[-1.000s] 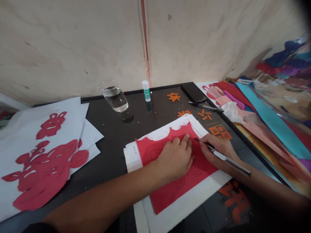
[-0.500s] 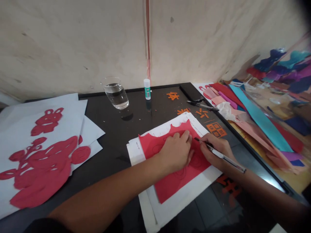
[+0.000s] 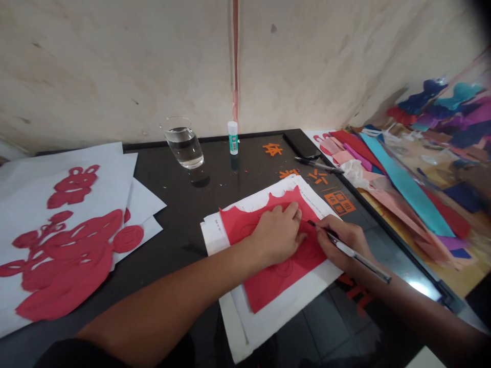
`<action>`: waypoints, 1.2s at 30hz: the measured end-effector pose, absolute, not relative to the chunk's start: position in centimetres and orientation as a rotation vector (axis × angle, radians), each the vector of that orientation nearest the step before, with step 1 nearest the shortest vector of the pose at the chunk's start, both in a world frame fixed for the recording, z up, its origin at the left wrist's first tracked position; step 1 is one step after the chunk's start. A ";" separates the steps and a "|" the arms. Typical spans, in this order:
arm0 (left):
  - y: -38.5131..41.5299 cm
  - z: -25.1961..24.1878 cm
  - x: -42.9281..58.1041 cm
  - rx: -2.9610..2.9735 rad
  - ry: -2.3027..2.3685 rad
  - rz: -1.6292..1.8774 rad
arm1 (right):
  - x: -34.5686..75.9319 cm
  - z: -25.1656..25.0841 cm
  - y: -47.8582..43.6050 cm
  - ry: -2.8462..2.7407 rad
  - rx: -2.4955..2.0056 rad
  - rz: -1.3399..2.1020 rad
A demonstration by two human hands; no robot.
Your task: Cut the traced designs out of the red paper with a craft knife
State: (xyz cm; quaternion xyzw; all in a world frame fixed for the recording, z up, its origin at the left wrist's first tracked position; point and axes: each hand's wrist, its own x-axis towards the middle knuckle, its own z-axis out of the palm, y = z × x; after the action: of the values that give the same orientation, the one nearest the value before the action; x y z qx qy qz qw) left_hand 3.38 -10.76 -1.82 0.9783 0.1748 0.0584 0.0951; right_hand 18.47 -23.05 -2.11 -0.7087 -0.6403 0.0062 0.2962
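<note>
Two bare hands on one red paper sheet: left hand open, pressing flat; right hand, at three o'clock, narrowly pinching one slim silver-and-black pen-shaped tool, tip too small to make out.

**One character readable, the rest too small or unclear**

Orange paper cutout on the black tabletop reads 体. Nearby orange cutout strokes look like more characters, can't tell which. Orange grid-like cutout also unreadable. Glue stick has a green-and-white label, wording too small. White paper sheet shows tiny printed lines along its edge, illegible. Orange shapes near the bottom are blurred, can't read.
</note>
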 end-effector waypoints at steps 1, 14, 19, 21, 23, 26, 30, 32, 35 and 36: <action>-10.8 -1.8 3.4 2.898 0.519 0.172 | 18.4 -2.1 -23.1 -1.706 -1.886 0.009; -10.9 -1.7 3.3 2.896 0.515 0.208 | 17.0 -1.4 -23.7 -1.605 -1.974 0.039; -10.8 -1.7 3.2 2.867 0.505 0.182 | 16.4 -1.2 -24.0 -1.582 -1.989 0.062; -10.8 -1.7 3.2 2.859 0.501 0.183 | 16.2 -1.3 -24.1 -1.556 -1.996 0.059; -10.8 -1.7 3.2 2.844 0.495 0.177 | 16.1 -1.4 -24.3 -1.526 -2.006 0.048; -10.6 -1.6 3.1 2.796 0.475 0.149 | 16.0 -1.5 -24.4 -1.504 -2.024 0.071; -10.4 -1.5 3.0 2.775 0.465 0.165 | 15.8 -1.5 -24.3 -1.443 -2.075 0.070; -10.5 -1.5 3.0 2.781 0.469 0.178 | 15.5 -1.5 -24.2 -1.417 -2.084 0.054; -10.5 -1.6 3.0 2.784 0.468 0.191 | 14.9 -1.3 -24.1 -1.390 -2.114 0.042; -10.5 -1.6 3.1 2.785 0.466 0.196 | 14.7 -1.3 -24.1 -1.377 -2.129 0.041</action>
State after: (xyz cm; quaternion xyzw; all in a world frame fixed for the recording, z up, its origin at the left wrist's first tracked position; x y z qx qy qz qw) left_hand 3.06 -10.53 -1.65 0.9720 0.1628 0.0683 0.1550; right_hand 14.75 -24.14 -1.30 -0.8012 -0.5185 0.0154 0.2983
